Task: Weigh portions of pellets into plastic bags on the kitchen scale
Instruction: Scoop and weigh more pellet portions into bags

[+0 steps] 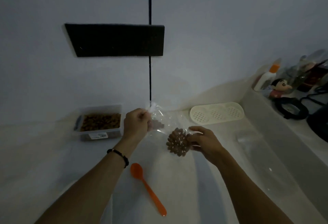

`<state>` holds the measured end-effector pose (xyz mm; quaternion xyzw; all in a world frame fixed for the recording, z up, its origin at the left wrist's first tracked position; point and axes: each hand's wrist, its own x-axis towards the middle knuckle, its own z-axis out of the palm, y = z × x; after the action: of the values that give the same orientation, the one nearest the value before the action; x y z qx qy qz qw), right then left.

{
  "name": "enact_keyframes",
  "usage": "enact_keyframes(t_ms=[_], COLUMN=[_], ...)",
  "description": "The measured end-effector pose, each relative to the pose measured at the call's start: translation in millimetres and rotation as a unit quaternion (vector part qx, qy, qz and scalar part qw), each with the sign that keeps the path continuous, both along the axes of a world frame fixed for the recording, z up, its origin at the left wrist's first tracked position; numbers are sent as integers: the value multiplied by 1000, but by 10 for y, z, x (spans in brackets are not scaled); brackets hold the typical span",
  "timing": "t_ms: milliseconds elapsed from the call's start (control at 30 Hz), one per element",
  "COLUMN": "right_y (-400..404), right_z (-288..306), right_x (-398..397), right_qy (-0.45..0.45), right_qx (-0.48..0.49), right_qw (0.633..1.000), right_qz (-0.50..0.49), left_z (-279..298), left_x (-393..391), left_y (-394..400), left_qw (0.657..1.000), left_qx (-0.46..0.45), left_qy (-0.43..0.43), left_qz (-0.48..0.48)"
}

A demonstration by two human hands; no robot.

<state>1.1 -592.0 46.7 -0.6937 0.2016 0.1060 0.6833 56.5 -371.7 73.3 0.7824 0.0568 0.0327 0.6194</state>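
A: Where is the plastic bag [160, 124] relative to the hands?

B: Between them, above the white table [44, 152]. The left hand [135, 123] is curled round the bag's bunched, twisted top at about ten o'clock from the pellet lump. The right hand [202, 139] grips the bag's lower end from three o'clock, fingers curled against the pellets [177, 143].

A: So neither hand is spread?

B: No. Both have their fingers curled onto the bag.

A: How does the bag look?

B: Clear, thin and crinkled, with glints on the film. The brown pellets sit packed in a rounded lump at the right-hand end; a few more show near the left hand through the film.

A: Which way does it run?

B: Its long axis goes from the twisted top at ten o'clock down to the pellet lump at four o'clock, so the top points up and left, towards the wall.

A: What else is around?

B: A clear tub of pellets [100, 122] at nine o'clock from the left hand, an orange spoon [147, 188] at six o'clock on the table, bowl pointing to eleven o'clock, and a perforated cream tray [217, 114] at one o'clock from the right hand.
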Motion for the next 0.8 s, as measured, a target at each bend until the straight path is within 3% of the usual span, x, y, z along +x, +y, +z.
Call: enact_keyframes(t_ms=[67, 200, 400, 467, 533, 633, 800], right_y=[-88, -158, -18, 55, 130, 176, 118], right_z=[-28, -158, -425, -512, -637, -881, -956], right_x=[277, 856, 1423, 1398, 1242, 1053, 1081], right_qy=[-9, -28, -50, -101, -189, -227, -170], right_qx=[-3, -71, -202, -302, -413, -513, -567], right_qw=[999, 992, 977, 948, 888, 798, 756], right_qz=[-47, -96, -42, 3, 76, 220, 280], left_z=[-188, -504, -688, -735, -843, -1081, -1187], left_x=[155, 439, 694, 694, 647, 548, 499], left_y=[-33, -42, -49, -31, -11, -38, -89], left_qw=[999, 984, 966, 931, 879, 822, 813], left_qx=[13, 165, 241, 359, 473, 540, 551], left_qy=[25, 28, 47, 64, 35, 13, 6], left_qz=[32, 59, 75, 35, -42, -180, -188])
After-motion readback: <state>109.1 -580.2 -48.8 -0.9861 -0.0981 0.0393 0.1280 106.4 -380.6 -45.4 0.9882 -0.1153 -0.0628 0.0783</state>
